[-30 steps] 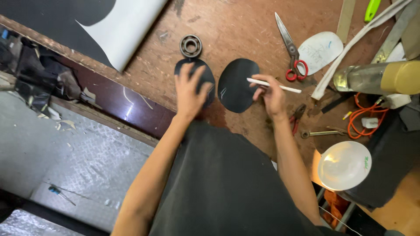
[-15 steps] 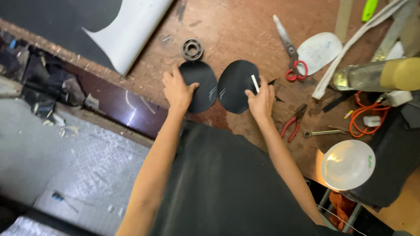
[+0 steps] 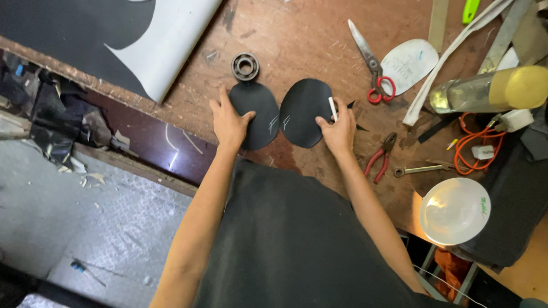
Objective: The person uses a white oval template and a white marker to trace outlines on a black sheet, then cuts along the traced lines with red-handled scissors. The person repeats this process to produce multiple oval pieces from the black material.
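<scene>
Our left hand [image 3: 230, 122] lies flat and spread on the left black oval piece [image 3: 255, 113]. Our right hand [image 3: 339, 130] pinches a white chalk stick [image 3: 332, 108] while resting on the edge of the right black oval piece [image 3: 303, 112]. Both ovals lie side by side, touching, on the brown workbench [image 3: 297, 40]. A metal bearing [image 3: 245, 66] sits just beyond the left oval; scissors [image 3: 372, 65] and red pliers [image 3: 379, 157] lie to the right.

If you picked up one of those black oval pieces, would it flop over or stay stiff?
Probably floppy. The black oval piece under the left hand looks very thin and lies flat on the wooden table, like cut sheet material. It is likely light, so a push would slide it. The right hand, holding a white stick, presses on the other oval.
</scene>
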{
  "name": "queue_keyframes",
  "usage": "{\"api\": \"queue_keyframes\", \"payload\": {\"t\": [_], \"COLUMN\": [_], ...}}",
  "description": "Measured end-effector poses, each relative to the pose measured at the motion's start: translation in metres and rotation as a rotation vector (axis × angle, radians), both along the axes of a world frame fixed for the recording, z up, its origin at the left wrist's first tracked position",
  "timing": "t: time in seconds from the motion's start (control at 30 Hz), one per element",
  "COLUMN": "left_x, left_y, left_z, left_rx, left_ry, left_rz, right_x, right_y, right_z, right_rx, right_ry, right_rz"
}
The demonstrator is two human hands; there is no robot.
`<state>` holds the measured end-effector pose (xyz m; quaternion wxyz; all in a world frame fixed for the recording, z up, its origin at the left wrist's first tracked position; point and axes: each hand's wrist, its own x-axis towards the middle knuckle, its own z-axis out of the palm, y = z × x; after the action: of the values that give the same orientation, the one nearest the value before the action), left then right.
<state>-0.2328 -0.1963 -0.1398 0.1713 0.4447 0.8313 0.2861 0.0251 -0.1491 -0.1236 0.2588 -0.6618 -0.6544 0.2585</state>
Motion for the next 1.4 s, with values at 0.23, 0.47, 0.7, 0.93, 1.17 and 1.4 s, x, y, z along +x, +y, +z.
{"api": "queue_keyframes", "payload": {"t": [0.23, 0.47, 0.7, 0.93, 1.17, 1.4], "left_x": [0.026, 0.092, 0.07, 0.078, 0.074, 0.07], "left_y": [0.007, 0.024, 0.028, 0.038, 0.054, 0.068], "left_z": [0.012, 0.012, -0.017, -0.026, -0.033, -0.045], "left_rx": [0.01, 0.126, 0.041, -0.035, -0.069, -0.023], "left_ry": [-0.333, -0.153, 0.007, 0.178, 0.169, 0.009], "left_rz": [-0.013, -0.515, -0.401, -0.467, -0.476, -0.398], "right_x": [0.003, 0.011, 0.011, 0.004, -0.005, -0.017], "right_y": [0.004, 0.005, 0.007, 0.007, 0.018, 0.027], "right_z": [0.005, -0.009, -0.023, -0.033, -0.035, -0.055], "right_rx": [-0.062, -0.047, 0.008, -0.15, -0.223, -0.107], "right_ry": [0.048, 0.095, 0.147, 0.22, 0.23, 0.239], "right_rz": [-0.024, -0.018, -0.059, -0.123, -0.156, -0.178]}}
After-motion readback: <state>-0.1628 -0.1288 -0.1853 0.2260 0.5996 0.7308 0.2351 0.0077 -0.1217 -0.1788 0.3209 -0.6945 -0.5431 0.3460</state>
